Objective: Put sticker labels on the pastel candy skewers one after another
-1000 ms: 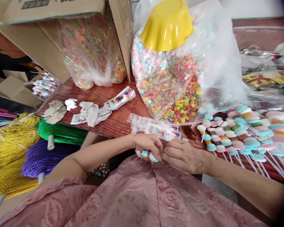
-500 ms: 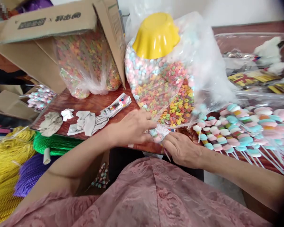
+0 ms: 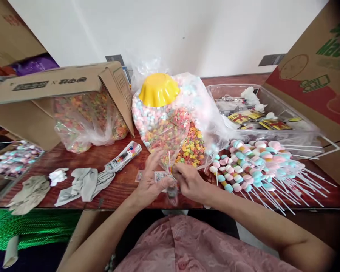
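Between my hands, at the table's front edge, is a small clear plastic bag (image 3: 172,194) with a candy skewer inside, blurred and partly hidden. A white stick (image 3: 169,160) points up from it, away from me. My right hand (image 3: 191,183) is closed in a pinch at the bag's upper end, around the base of the stick. My left hand (image 3: 151,183) holds the bag from the other side, its thumb pressed along it. Under my fingers lies a printed wrapper (image 3: 160,176). Just beyond is a large bag of ring candies (image 3: 191,145) and marshmallows (image 3: 141,117).
A yellow scalloped bowl (image 3: 158,90) sits upside down on the large bag. Marshmallow skewers (image 3: 252,166) are piled at right, before a clear tray (image 3: 272,132) of packets. At left are a cardboard box (image 3: 82,77), grey gloves (image 3: 86,183) and a stack of printed wrappers (image 3: 124,155).
My hands have come closer together around the bagged skewer, its stick now pointing up. My right hand has moved to the stick's base. The camera view has tilted up, showing more wall.
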Available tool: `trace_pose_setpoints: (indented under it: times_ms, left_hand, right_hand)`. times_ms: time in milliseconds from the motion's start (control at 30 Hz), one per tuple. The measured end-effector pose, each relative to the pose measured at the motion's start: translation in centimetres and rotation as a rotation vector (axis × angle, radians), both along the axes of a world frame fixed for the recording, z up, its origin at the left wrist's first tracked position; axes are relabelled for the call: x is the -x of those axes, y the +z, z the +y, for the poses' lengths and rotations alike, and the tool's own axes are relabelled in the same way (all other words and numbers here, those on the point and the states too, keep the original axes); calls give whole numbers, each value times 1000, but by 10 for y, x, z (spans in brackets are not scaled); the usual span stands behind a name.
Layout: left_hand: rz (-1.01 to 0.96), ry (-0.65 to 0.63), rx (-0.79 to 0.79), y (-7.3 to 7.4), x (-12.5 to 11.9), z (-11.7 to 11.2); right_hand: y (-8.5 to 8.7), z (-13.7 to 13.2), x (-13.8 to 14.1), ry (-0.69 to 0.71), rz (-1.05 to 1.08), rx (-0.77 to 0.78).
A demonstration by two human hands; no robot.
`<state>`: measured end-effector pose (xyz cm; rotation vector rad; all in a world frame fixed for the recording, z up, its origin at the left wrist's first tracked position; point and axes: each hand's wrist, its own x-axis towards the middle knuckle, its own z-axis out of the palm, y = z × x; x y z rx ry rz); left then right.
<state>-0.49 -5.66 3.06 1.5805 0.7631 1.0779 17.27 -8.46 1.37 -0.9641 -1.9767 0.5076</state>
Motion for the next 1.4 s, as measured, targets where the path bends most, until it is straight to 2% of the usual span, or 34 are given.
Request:
trace_pose_setpoints:
  times_ms: [67, 133, 167, 200, 267, 333, 367, 400, 467, 533, 567, 600, 633, 700, 733, 800, 833, 900, 967, 1033, 1100, 1267, 1400]
  left_hand:
    - [-83, -80, 241, -6, 8, -13]
    - [-70, -177, 396, -11, 22, -26]
    - [-6, -179, 391, -11, 31, -34]
    - [95, -139, 332, -9, 42, -41]
    - [372, 5, 104, -2, 66, -60]
    - [677, 86, -108, 6, 91, -83]
    - [828, 83, -145, 8, 104, -95]
    - [986, 61, -121, 10, 116, -108]
    - [1367, 38, 56, 10, 142, -130]
    - [1745, 63, 242, 6, 163, -142]
    - [1848, 92, 269, 3, 168, -142]
    - [1878, 114, 231, -1, 168, -138]
    - [1834, 129, 127, -5, 161, -130]
    - [1585, 105, -205, -12, 126, -108]
    - [1452, 66, -376, -15, 100, -95]
    - [1289, -83, -593, -19, 40, -69]
    - [1282, -174, -652, -21, 11, -58]
    - [1337, -260, -710, -25, -35, -39]
    - [1392, -293, -736, -31, -59, -28]
    - [1404, -288, -763, -40, -65, -23]
    - [1375, -251, -790, -49, -61, -20]
    - [1178, -93, -803, -65, -44, -19]
    - [1103, -44, -807, -71, -37, -16]
  right_hand:
    - [-5, 8, 7, -4, -94, -330]
    - [-10, 9, 21, 37, -118, -498]
    - [-13, 6, 31, 51, -99, -487]
    - [-17, 2, 43, 64, -69, -405]
    - [-25, -10, 69, 158, -55, -41]
    - [-33, -24, 94, 337, -105, 346]
    - [-35, -30, 104, 437, -133, 479]
    - [-36, -36, 112, 521, -171, 548]
    - [-35, -44, 117, 577, -280, 490]
    - [-30, -47, 111, 552, -429, 304]
    - [-27, -46, 103, 526, -488, 199]
    - [-25, -44, 94, 490, -518, 109]
    - [-23, -41, 82, 443, -517, 48]
    - [-19, -35, 53, 278, -489, -30]
    - [-17, -33, 35, 160, -476, -68]
    - [-14, -32, -6, -108, -456, -120]
    - [-12, -33, -29, -228, -454, -135]
    - [-10, -36, -73, -397, -554, -114]
    - [-10, -39, -112, -521, -784, -104]
    - [-13, -41, -138, -528, -973, -93]
    - [-17, -38, -153, -475, -1085, -91]
    - [-22, -23, -157, -372, -1130, -139]
    - [-24, -13, -159, -265, -1152, -150]
